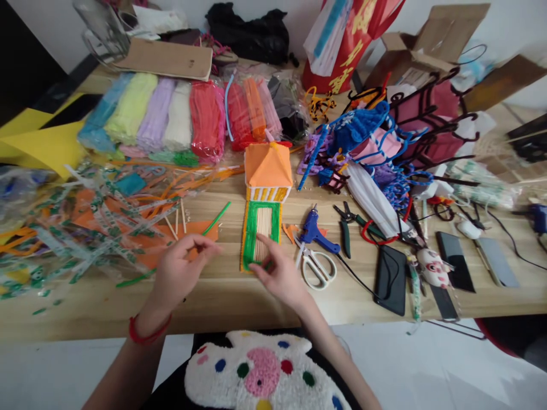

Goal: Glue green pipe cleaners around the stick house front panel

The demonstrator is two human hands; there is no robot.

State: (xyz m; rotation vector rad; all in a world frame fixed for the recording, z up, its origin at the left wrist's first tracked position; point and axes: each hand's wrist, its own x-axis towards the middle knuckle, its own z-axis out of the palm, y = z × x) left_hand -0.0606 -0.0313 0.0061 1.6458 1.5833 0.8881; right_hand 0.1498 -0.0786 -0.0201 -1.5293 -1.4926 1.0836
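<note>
A small model house (268,171) with an orange roof and striped orange-and-white walls stands mid-table. From its front extends a green panel (252,228), edged in orange, with a strip of thin wooden sticks (264,219) down its middle. Over the panel's near end is my right hand (277,273), thumb and forefinger apart; whether it touches the panel is unclear. My left hand (179,276), a red band at its wrist, hovers left of the panel with fingertips pinched together; anything between them is too small to make out. Behind it lies a green pipe cleaner (217,217).
Right of the panel lie a blue glue gun (314,230), white-handled scissors (318,270), pliers (345,228) and a black phone (391,279). Strips and orange scraps (128,216) cover the left. Bagged pipe cleaners (171,117) line the back; finished-looking lanterns (431,119) crowd the back right.
</note>
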